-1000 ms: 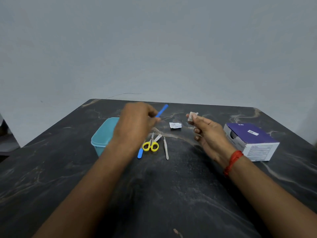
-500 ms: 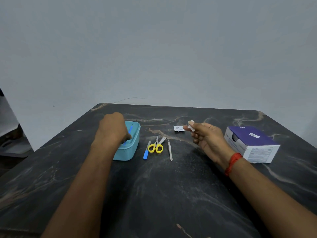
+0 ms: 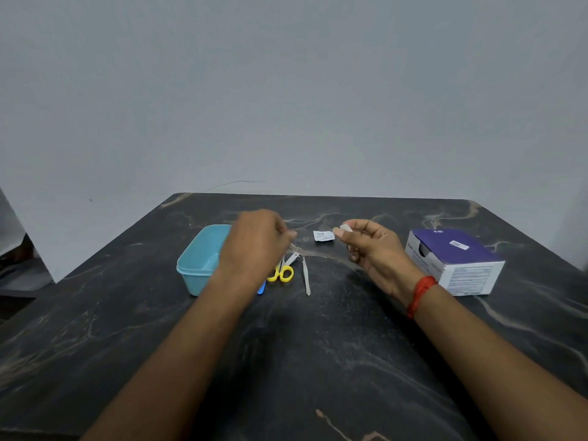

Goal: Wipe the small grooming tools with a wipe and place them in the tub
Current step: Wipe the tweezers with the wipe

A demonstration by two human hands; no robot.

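Tools lie in a short row on the dark marbled table (image 3: 318, 361), just right of the teal tub (image 3: 199, 262): a blue-handled one (image 3: 261, 288) mostly hidden under the left wrist, yellow-handled scissors (image 3: 281, 273), a small silvery piece (image 3: 292, 258) above them, and tweezers (image 3: 306, 276) lying apart to the right. The tub sits open at the table's left side, its inside partly covered by the left forearm. The left hand (image 3: 254, 243) hovers over the gap between tub and scissors, blurred, fingers curled downward; I cannot tell whether it holds anything. The right hand (image 3: 374, 246) is raised above the table with thumb and forefinger pinched on a small folded white wipe (image 3: 345, 229), the other fingers loosely bent. A red band (image 3: 420, 294) circles that wrist. A torn white sachet (image 3: 324, 236) lies flat beyond the tools, between the two hands. A purple-topped box (image 3: 455, 259) stands near the table's right edge, well apart from the tools.
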